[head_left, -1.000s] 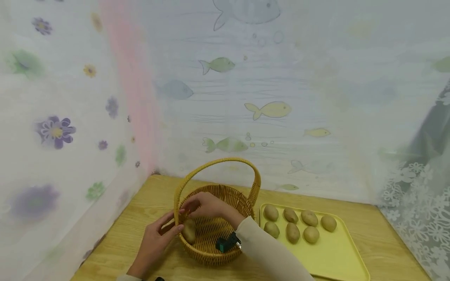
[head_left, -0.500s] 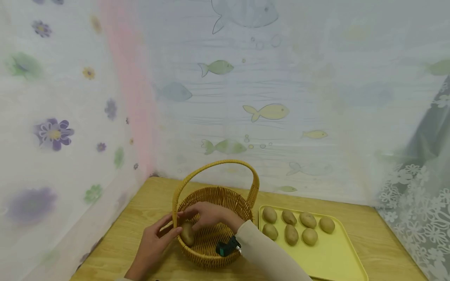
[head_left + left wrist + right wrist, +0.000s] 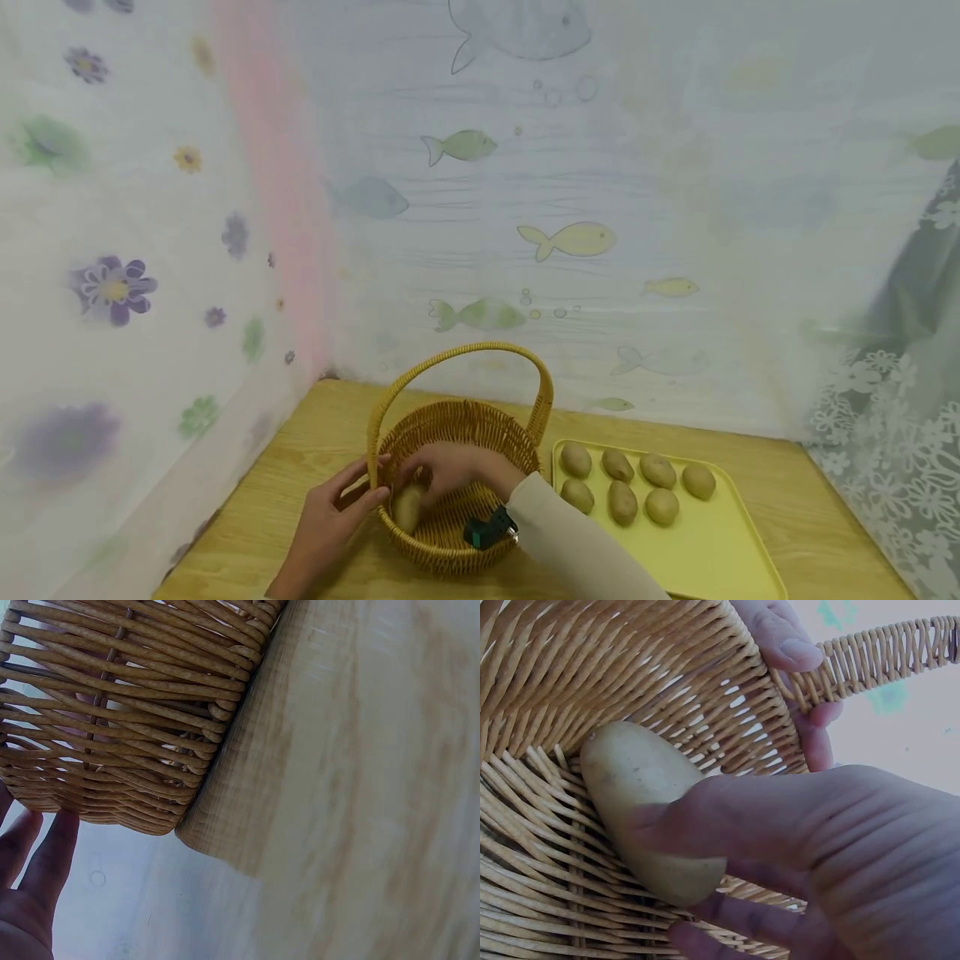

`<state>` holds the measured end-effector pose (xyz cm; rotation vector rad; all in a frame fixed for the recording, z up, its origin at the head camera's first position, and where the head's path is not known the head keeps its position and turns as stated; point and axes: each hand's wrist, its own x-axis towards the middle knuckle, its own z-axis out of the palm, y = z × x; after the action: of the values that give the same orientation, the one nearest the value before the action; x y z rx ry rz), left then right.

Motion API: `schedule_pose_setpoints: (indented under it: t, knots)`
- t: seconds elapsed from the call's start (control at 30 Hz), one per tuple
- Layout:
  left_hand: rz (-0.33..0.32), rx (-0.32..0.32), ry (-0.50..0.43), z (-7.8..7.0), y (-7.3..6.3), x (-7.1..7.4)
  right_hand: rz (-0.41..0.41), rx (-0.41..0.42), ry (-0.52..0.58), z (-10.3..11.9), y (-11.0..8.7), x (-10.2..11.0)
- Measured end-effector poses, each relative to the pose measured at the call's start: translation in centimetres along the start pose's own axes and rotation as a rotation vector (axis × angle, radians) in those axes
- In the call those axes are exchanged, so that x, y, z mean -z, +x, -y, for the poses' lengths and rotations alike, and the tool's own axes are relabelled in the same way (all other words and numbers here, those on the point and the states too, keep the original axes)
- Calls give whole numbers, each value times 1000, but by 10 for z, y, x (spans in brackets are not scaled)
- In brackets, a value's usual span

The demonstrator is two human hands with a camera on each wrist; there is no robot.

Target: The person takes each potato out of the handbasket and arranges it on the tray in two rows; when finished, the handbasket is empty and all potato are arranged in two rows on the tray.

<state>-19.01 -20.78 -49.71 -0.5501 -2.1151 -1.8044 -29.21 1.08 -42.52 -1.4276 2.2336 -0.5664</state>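
Observation:
A round woven wicker basket point(image 3: 448, 560) with a tall arched handle point(image 3: 480, 347) stands on the wooden table. At its left side my left hand point(image 3: 324, 521) grips the foot of the handle at the rim, thumb toward the inside. In the left wrist view, fingers point(image 3: 52, 859) touch the outer weave. My right hand point(image 3: 453, 465) reaches down inside the basket and holds a potato point(image 3: 641, 769) low against the left inner wall. Its thumb lies across the potato in the right wrist view; the other fingers are partly hidden behind it.
A yellow tray point(image 3: 716, 554) lies right of the basket, with several potatoes point(image 3: 622, 502) in two rows toward its back. A dark wrist camera point(image 3: 487, 529) on my right wrist overlaps the basket's near side. Patterned curtains point(image 3: 480, 208) hang behind and left of the table point(image 3: 810, 508).
My right hand has moved down and slightly right inside the basket, and the potato has shifted a little with it. My left hand keeps its grip at the handle's foot.

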Motion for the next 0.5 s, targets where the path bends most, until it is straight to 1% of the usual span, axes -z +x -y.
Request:
schedule_pose_setpoints:
  t: [0.07,0.17,0.33,0.5]
  knots:
    - [-4,9,-8,0,0,0,16,4,-14,0,0,-2]
    - [-10,17,-3,1,-1,0,13,6,-23,-2,-1,-4]
    - [7,-7,13,1,-1,0,-16,-17,-5,-5,-3,-4]
    - [10,-13,14,1,-1,0,-68,-30,9,-6,-7,-1]
